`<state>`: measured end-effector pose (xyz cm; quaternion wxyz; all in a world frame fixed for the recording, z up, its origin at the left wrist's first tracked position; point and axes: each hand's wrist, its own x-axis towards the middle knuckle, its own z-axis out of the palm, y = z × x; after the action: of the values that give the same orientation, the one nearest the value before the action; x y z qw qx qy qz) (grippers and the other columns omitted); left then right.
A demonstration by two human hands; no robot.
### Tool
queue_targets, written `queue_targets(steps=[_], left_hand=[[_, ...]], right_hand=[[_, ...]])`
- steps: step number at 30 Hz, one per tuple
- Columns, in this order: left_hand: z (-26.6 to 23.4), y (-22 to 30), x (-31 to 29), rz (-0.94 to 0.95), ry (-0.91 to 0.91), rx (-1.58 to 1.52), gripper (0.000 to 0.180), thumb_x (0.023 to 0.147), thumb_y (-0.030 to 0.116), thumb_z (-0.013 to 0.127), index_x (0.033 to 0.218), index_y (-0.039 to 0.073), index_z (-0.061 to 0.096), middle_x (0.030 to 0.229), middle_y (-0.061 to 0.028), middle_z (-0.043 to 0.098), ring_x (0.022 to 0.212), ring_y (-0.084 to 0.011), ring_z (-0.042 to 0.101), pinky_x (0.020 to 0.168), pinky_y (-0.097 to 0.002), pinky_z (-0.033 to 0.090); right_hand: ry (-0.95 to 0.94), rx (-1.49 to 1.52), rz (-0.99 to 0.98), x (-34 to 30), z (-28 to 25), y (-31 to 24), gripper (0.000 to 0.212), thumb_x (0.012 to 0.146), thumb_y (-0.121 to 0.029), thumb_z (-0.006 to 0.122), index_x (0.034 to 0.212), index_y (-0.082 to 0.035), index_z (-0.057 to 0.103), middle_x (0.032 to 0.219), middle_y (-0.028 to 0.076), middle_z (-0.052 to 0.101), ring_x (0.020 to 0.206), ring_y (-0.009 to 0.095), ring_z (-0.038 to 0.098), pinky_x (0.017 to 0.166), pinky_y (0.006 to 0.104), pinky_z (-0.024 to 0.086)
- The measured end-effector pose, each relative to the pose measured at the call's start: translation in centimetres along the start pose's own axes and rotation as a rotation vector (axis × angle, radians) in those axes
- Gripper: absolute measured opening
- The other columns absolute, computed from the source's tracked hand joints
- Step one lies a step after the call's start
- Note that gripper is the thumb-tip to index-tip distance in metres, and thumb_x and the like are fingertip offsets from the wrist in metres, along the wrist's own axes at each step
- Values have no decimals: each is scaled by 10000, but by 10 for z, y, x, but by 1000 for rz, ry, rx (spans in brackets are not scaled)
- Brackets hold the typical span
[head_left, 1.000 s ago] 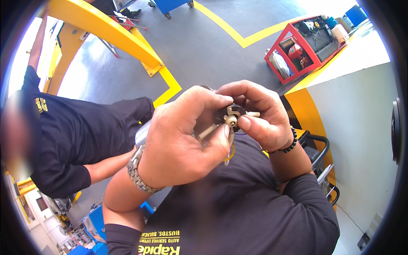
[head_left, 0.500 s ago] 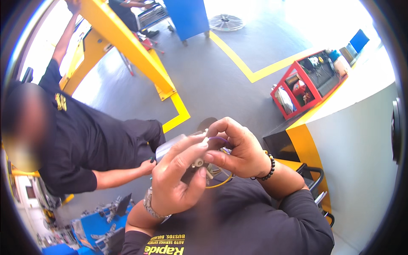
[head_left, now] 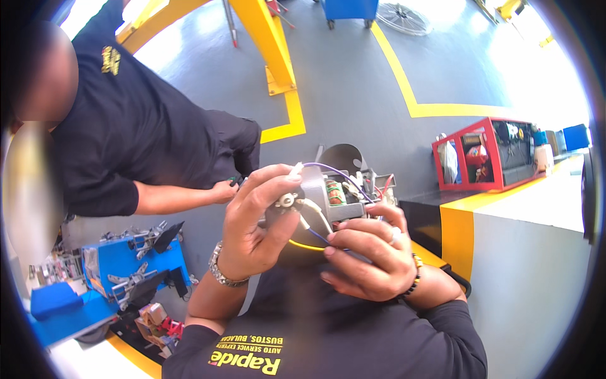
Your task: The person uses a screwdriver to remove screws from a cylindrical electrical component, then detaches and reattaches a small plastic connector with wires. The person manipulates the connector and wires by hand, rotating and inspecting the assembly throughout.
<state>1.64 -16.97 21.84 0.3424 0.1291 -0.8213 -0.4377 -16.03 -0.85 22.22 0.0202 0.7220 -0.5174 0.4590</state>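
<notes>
Floor of grey with yellow lines spreads far behind; a co-worker in black stands left, a red cart right. Centre, near the chest, the small grey motor sits gripped between both hands: left hand pinching its white terminal, right hand closed underneath, fingers on the yellow wire.

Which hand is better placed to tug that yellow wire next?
Probably the right hand: its fingertips already rest at the yellow wire under the small motor. The left hand is busy gripping the motor's front end.
</notes>
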Motion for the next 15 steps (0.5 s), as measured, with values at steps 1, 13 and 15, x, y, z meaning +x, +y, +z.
queue_targets(steps=[1, 13, 15], left_hand=[[2, -5, 2, 10, 6, -51, 445, 852, 100, 726, 1265, -14, 609, 1240, -238, 617, 1016, -307, 668, 868, -367, 541], [-9, -34, 56, 28, -462, -217, 571, 800, 120, 722, 1324, -30, 554, 1321, -260, 570, 1144, -316, 647, 972, -378, 516], [-5, -36, 55, 63, -422, -251, 563, 765, 78, 744, 1299, -13, 590, 1297, -250, 595, 1095, -332, 670, 917, -368, 541]], right_hand=[[28, -7, -9, -8, 10, 2, 344, 715, -218, 840, 1006, -87, 714, 1043, 62, 689, 945, 216, 675, 903, 465, 493], [434, 347, -139, 16, 7, -34, 453, 860, -85, 705, 1268, -157, 522, 795, 79, 657, 626, 187, 594, 562, 313, 459], [285, 619, -103, 35, 0, -51, 673, 951, -88, 626, 1513, -360, 375, 725, 78, 617, 527, 153, 511, 498, 277, 377]])
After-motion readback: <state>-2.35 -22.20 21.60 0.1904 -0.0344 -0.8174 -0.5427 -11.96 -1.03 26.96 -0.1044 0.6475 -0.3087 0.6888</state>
